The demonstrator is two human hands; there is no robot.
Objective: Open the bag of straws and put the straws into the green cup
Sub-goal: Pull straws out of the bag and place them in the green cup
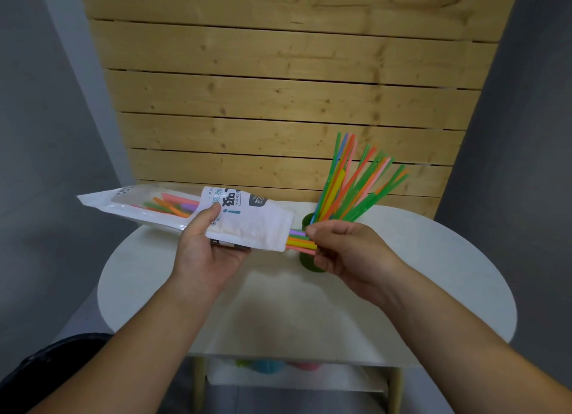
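My left hand holds the white straw bag level above the table, its open end pointing right. Several coloured straws stick out of that open end. My right hand pinches the tips of these straws. Behind my right hand stands the green cup, partly hidden, with several straws fanning up out of it. More straws show through the bag's clear window at the left.
A round white table carries the cup. A wooden slat wall rises behind it. Coloured cups sit on a lower shelf under the tabletop. Grey walls flank both sides.
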